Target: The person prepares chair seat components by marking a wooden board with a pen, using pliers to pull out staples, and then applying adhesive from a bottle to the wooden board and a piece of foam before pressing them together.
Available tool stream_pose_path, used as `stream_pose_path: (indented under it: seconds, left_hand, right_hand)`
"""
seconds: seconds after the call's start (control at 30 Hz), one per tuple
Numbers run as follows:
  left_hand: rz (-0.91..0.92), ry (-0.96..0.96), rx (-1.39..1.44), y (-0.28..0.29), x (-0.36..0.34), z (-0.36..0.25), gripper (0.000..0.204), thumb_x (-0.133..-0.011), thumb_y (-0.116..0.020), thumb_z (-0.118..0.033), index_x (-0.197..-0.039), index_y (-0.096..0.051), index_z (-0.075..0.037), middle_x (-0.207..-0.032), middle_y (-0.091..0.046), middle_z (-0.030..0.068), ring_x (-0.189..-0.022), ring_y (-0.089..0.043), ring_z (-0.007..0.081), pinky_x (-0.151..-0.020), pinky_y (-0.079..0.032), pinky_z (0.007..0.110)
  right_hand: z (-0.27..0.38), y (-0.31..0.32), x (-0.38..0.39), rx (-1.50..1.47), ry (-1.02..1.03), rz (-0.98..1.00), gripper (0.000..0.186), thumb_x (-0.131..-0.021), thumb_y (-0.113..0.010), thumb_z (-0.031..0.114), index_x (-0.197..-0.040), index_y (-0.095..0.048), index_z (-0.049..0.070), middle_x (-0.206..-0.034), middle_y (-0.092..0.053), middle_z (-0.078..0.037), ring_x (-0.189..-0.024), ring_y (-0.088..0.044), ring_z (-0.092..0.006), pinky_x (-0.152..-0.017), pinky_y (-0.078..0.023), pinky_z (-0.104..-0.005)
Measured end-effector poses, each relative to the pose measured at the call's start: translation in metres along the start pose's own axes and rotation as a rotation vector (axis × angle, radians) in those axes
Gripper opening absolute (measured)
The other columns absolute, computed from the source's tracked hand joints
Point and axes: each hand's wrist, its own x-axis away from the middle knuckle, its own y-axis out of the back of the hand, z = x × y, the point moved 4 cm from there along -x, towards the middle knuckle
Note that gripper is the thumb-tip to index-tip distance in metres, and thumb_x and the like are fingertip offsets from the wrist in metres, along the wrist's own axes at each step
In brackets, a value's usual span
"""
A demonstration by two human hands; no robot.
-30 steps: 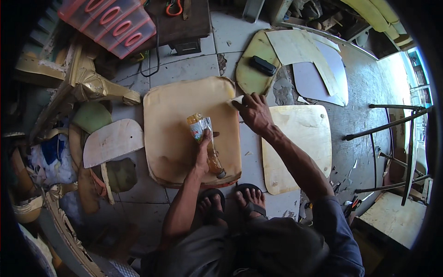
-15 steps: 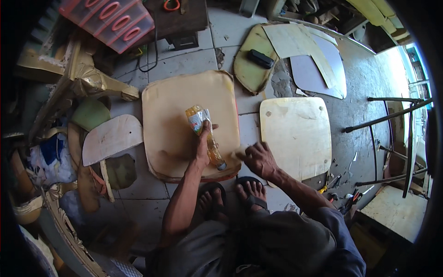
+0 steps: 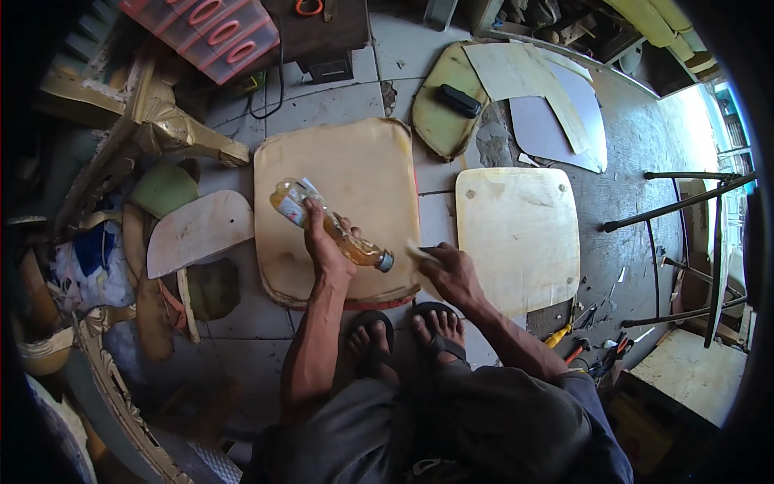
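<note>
My left hand [image 3: 326, 246] is wrapped round a clear plastic bottle [image 3: 289, 202] holding amber liquid. The bottle lies tilted over a tan padded seat panel [image 3: 339, 149], its neck pointing down toward my right hand [image 3: 453, 276]. That hand is closed on a small pale-tipped tool [image 3: 417, 251], whose kind is blurred and partly covered by my fingers. The tool's tip is close to the bottle's mouth, at the panel's right edge; whether they touch I cannot tell. A pale board [image 3: 516, 234] with round marks near its corners lies on the floor to the right.
A worn green pad [image 3: 443, 133] bears a black case [image 3: 458, 102]. Beside it are pale sheets [image 3: 556, 133]. A carved wooden frame [image 3: 189, 137] and a rounded panel [image 3: 197, 234] crowd the left. Metal legs [image 3: 669, 206] stand right; hand tools [image 3: 580, 347] lie nearer.
My left hand has shifted left and tipped the bottle to a flatter slant. The pale tip in my right hand now shows near the bottle's mouth.
</note>
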Motion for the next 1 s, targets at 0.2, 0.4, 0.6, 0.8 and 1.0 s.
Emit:
stream_pose_path:
  seconds: [0.2,0.4,0.6,0.8,1.0]
  left_hand:
    - [0.040,-0.149,-0.006,-0.007,0.010,-0.029,0.045,-0.091,-0.064,-0.056,-0.093,-0.047,-0.015,-0.066,-0.043,-0.0019,-0.056,-0.043,0.0104,-0.048,-0.038,0.028]
    - [-0.105,-0.174,-0.315,0.006,0.000,-0.025,0.045,-0.088,-0.067,-0.055,-0.091,-0.051,-0.013,-0.063,-0.048,-0.0005,-0.050,-0.049,0.0134,-0.045,-0.044,0.030]
    - [0.159,0.268,-0.396,0.037,-0.006,0.051,0.055,-0.086,-0.064,-0.065,-0.106,-0.056,-0.016,-0.075,-0.061,0.0050,-0.050,-0.051,0.0102,-0.043,-0.046,0.026]
    - [0.246,0.274,-0.387,0.036,-0.010,0.066,0.047,-0.091,-0.062,-0.059,-0.111,-0.054,-0.017,-0.078,-0.063,0.0061,-0.051,-0.052,0.0072,-0.042,-0.045,0.023]
    - [0.226,0.254,-0.414,0.036,-0.007,0.060,0.046,-0.091,-0.061,-0.059,-0.109,-0.054,-0.017,-0.079,-0.065,0.0072,-0.051,-0.053,0.0081,-0.042,-0.045,0.023]
  right_hand:
    - [0.011,-0.038,-0.013,-0.486,-0.419,0.240,0.040,-0.086,-0.066,0.033,-0.108,-0.073,0.000,-0.085,-0.073,-0.011,-0.076,-0.067,-0.0165,-0.072,-0.053,-0.0341]
    - [0.026,-0.017,-0.025,-0.595,-0.386,0.168,0.032,-0.088,-0.065,0.022,-0.109,-0.071,-0.001,-0.088,-0.072,-0.011,-0.079,-0.068,-0.0190,-0.073,-0.054,-0.0328]
    - [0.009,0.037,-0.151,0.366,0.484,-0.371,0.019,-0.079,-0.065,0.018,-0.095,-0.075,0.013,-0.089,-0.060,-0.017,-0.086,-0.061,-0.0377,-0.072,-0.051,-0.0481]
    - [0.002,0.048,-0.230,0.695,0.533,-0.343,0.021,-0.085,-0.056,0.021,-0.092,-0.075,0.014,-0.098,-0.060,-0.015,-0.098,-0.057,-0.0327,-0.081,-0.046,-0.0450]
    - [0.002,0.037,-0.245,0.809,0.461,-0.186,0.027,-0.094,-0.046,0.026,-0.098,-0.071,0.015,-0.107,-0.059,-0.012,-0.109,-0.052,-0.0273,-0.091,-0.039,-0.0424]
